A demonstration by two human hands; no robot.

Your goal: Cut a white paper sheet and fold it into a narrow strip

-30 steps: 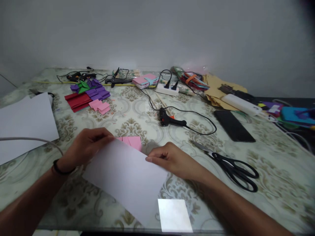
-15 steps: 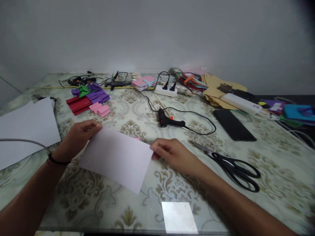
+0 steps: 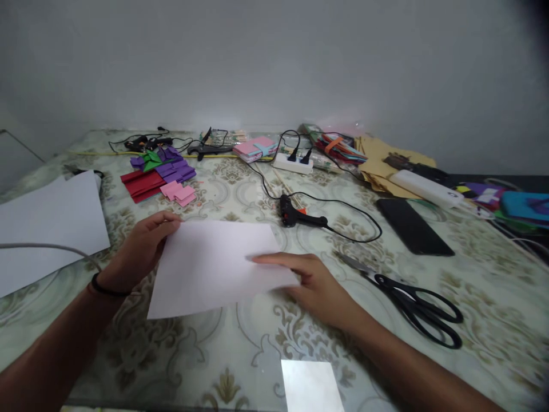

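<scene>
A plain sheet of white paper is held above the patterned tabletop, tilted slightly. My left hand pinches its upper left corner between thumb and fingers. At the right side, my right hand has the paper's edge between its fingers, with the index finger stretched across the upper face. Right of that hand lies a pair of black-handled scissors, blades pointing to the upper left. A small white square of paper rests at the near edge of the table.
More white sheets lie at the left. Folded coloured papers sit farther back. A black glue gun with a looping cord, a white power strip, a dark phone and a white power bank occupy the back and right.
The sheet has turned, its right side swinging upward and its lower edge now nearly level. My right hand has shifted from pinching the upper right corner to gripping farther along the right side.
</scene>
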